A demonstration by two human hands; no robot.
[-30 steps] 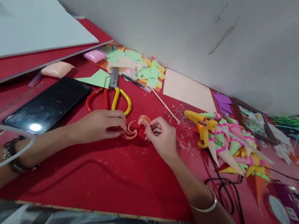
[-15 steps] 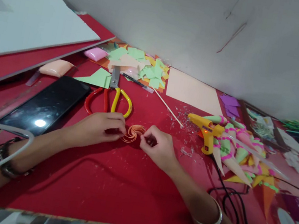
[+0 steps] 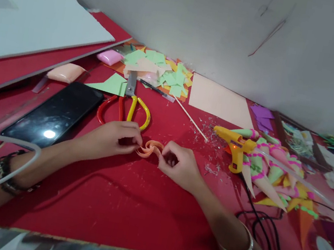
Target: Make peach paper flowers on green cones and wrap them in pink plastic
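A small peach paper swirl (image 3: pixel 149 148) of curled strips lies on the red table (image 3: pixel 127 204) between my hands. My left hand (image 3: pixel 109 138) pinches its left side with closed fingertips. My right hand (image 3: pixel 177 165) pinches its right side, fingers curled. Just beyond my left hand lie scissors (image 3: pixel 126 107) with one red and one yellow handle.
A black phone (image 3: pixel 55 113) lies at the left, with a white board (image 3: pixel 32 23) behind it. Paper scraps (image 3: pixel 157 71) and a peach sheet (image 3: pixel 219 102) lie by the wall. A yellow glue gun (image 3: pixel 235 148), paper cones (image 3: pixel 270 169) and a black cord (image 3: pixel 261 228) sit at the right.
The two separate curled pieces have been brought together into one swirl, and both hands have closed in on it. The view has shifted slightly.
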